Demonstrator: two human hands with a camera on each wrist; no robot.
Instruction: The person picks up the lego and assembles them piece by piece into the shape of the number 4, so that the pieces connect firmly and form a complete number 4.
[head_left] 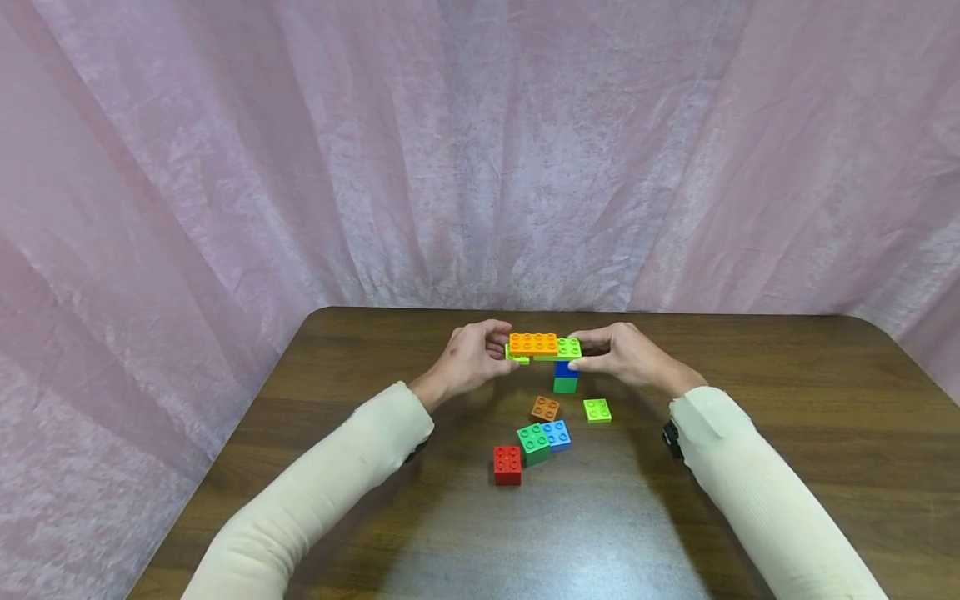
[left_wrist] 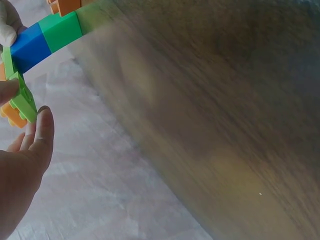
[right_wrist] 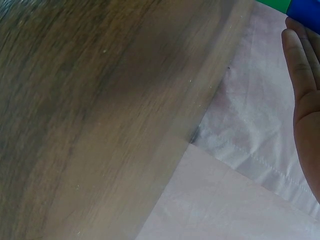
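Observation:
In the head view, an orange brick with two rows of studs bridges two lime green bricks. My left hand pinches the left lime brick between thumb and fingers, under the orange one's left end. The right lime brick sits atop a blue block and a green block, which form a short column. My right hand grips this stack at its right side, thumb in front and fingers behind. Only part of that hand shows in the right wrist view.
Nearer on the wooden table lie loose bricks: brown-orange, lime, light blue, green and red. The green one touches or overlaps the light blue. A pink curtain hangs behind the table's far edge.

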